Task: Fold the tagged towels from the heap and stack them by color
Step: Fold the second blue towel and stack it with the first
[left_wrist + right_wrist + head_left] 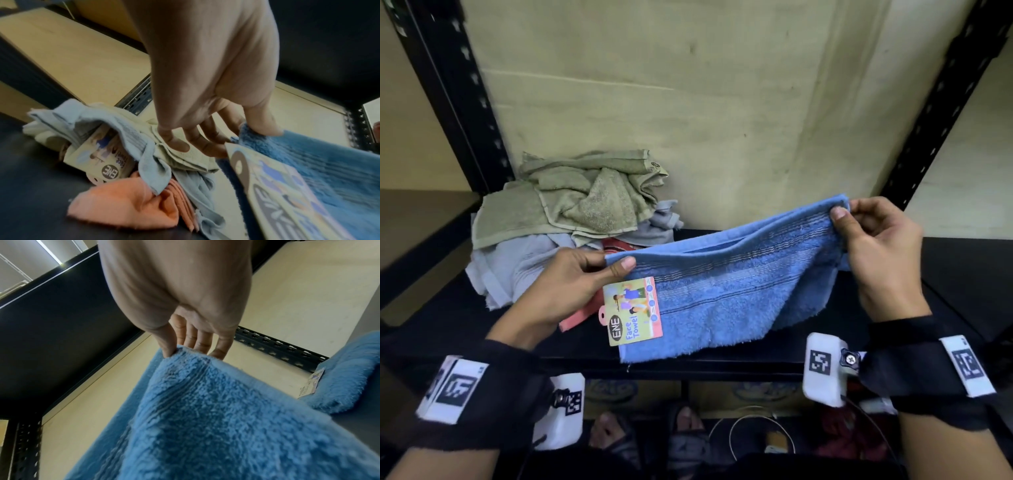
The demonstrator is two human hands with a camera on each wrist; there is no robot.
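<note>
The blue towel (pixel 722 291) is pinched at both top corners by the left hand (pixel 571 284) and right hand (pixel 876 253); uneven tension could skew the fold, or a corner could slip.

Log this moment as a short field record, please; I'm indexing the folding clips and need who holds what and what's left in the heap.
held item: blue towel, lifted over the shelf, doubled over
left hand: pinches the towel's left top corner
right hand: pinches the right top corner
tag: hangs at the left corner, reads "Face Towel"
heap: back left; green towels on top, pale grey and orange ones beneath
folded stacks: none visible
</note>
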